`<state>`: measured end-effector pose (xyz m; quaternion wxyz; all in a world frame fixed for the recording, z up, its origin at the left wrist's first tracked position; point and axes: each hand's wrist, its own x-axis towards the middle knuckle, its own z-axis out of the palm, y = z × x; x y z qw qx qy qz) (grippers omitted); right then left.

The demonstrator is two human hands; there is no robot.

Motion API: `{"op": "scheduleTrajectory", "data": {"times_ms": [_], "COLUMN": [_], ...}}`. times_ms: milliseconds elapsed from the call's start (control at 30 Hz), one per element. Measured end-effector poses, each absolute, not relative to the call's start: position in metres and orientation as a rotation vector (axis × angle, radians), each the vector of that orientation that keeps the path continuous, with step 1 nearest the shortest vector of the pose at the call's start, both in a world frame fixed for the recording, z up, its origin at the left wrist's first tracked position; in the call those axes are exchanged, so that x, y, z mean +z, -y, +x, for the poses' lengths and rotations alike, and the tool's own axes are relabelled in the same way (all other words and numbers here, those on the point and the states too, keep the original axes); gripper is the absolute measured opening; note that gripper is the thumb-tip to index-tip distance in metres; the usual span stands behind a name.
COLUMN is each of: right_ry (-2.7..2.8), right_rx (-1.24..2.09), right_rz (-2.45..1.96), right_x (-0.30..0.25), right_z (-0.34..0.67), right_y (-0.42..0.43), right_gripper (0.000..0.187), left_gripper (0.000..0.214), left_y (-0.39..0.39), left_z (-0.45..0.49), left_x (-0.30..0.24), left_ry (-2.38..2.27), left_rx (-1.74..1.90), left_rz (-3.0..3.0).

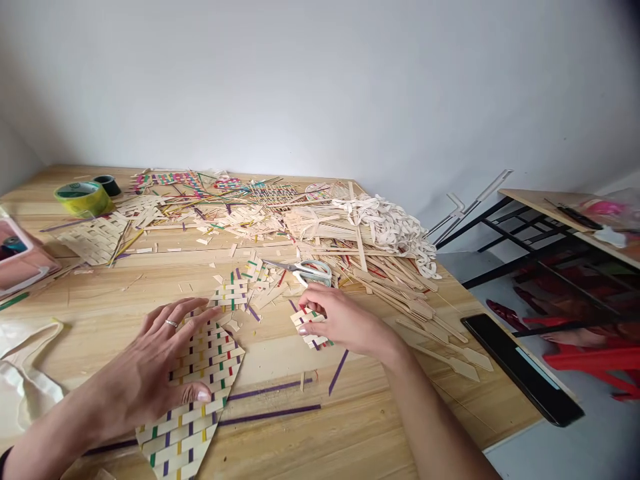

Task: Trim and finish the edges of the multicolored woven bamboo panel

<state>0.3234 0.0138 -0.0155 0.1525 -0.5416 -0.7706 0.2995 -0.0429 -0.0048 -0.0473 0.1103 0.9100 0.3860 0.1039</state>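
Observation:
Under my left hand [167, 360] lies a pointed panel of woven bamboo strips [210, 380], pale with purple, green, yellow and red bits. The fingers rest spread over its upper part, the thumb lying on the weave. My right hand [340, 320] pinches a small woven piece [313, 327] with the same coloured bits, just right of the panel. Scissors [313, 272] with pale handles lie beyond the right hand, their blades pointing left. Another small woven offcut [231, 293] sits past the left fingertips. Purple strips [270, 415] lie on the table between the hands.
Loose strips and scraps [250, 220] cover the table's back, beside a white cord bundle [390, 223]. Yellow tape [83, 199] stands back left, near a pink box [23, 257]. Flat wooden sticks [440, 333] and a black, flat object [520, 367] lie at the right edge.

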Motion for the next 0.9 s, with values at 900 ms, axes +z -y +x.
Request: {"op": "scheduleTrajectory", "data": {"times_ms": [900], "right_ry": [1.334], "right_rx": [1.502], "right_rz": [-1.165], "right_x": [-0.032], "right_z": [0.296], "right_y": [-0.018], "right_gripper": [0.041], "left_gripper": [0.046], "left_y": [-0.007], "left_z": [-0.05], "left_x": [-0.044], "left_ry": [-1.263], "left_rx": [0.583], "left_rz": [2.75]}}
